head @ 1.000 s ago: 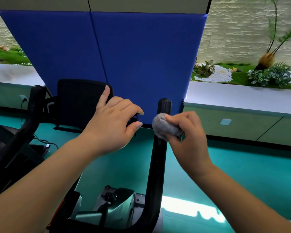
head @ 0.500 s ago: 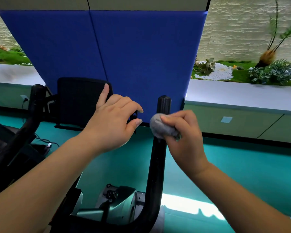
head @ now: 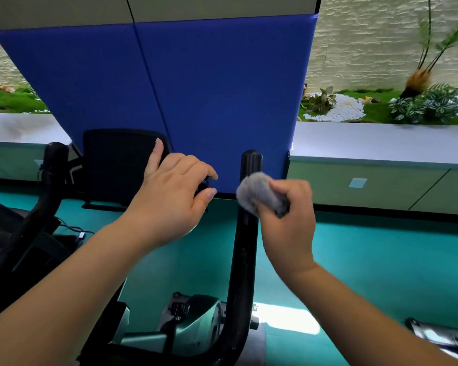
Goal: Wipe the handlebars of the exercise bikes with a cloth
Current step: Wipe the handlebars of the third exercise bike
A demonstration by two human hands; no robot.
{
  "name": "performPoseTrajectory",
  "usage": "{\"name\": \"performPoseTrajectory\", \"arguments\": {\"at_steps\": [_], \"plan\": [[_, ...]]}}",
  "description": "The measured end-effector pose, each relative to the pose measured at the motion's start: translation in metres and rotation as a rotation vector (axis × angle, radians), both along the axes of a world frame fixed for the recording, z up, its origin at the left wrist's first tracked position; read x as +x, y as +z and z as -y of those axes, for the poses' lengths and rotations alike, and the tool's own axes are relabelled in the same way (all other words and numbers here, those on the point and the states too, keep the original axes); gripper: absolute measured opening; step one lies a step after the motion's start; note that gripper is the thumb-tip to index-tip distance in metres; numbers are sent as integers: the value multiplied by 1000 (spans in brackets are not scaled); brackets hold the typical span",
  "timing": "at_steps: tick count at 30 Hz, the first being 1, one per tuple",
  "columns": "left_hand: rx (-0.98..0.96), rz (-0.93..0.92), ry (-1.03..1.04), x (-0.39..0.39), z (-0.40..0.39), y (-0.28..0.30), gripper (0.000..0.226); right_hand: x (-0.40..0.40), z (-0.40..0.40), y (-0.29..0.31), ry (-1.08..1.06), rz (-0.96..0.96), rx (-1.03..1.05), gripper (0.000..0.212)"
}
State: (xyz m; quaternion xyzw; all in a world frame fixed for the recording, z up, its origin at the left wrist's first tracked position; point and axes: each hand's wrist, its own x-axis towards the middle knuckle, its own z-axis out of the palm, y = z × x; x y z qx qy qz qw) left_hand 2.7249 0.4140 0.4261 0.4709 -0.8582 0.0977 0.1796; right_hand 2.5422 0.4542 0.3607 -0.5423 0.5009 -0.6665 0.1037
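A black upright handlebar [head: 245,249] of the exercise bike rises at the centre, its rounded tip just above my right hand. My right hand [head: 288,223] grips a bunched grey cloth [head: 257,194] and presses it against the bar's right side, a little below the tip. My left hand [head: 169,204] hovers left of the bar, index finger straight along a black panel [head: 117,165], thumb and other fingers curled round a small dark bike part that is mostly hidden. Another black handlebar [head: 46,196] stands at the far left.
The bike's grey-green body with a knob [head: 193,315] sits below my arms on a teal floor [head: 368,260]. A blue partition [head: 196,101] stands close behind, white ledges with plants [head: 421,104] on both sides. A metallic object [head: 444,336] lies at the lower right.
The cloth stays on the same upper stretch of the bar. My right fingers have slid back to the right, so more cloth shows. My left hand has barely moved.
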Motion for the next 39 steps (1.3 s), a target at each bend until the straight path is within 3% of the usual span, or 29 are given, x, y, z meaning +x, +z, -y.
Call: {"name": "performPoseTrajectory", "arguments": {"at_steps": [4, 9, 12, 18, 26, 32, 39], "plan": [[2, -2, 4, -1, 0, 1, 39, -5, 35, 29, -17, 270, 183, 30], [3, -1, 8, -1, 0, 0, 36, 2, 1, 7, 7, 412, 337, 24], [-4, -6, 0, -1, 0, 0, 35, 4, -10, 1, 2, 449, 383, 20], [1, 2, 7, 0, 0, 2, 37, -9, 50, 18, 22, 590, 467, 12], [8, 3, 10, 0, 1, 0, 37, 2, 5, -20, 136, 691, 528, 9], [17, -13, 9, 0, 1, 0, 38, -10, 45, 17, 171, 668, 432, 11], [11, -60, -7, 0, 1, -2, 37, -9, -9, -2, 101, 306, 269, 27]]}}
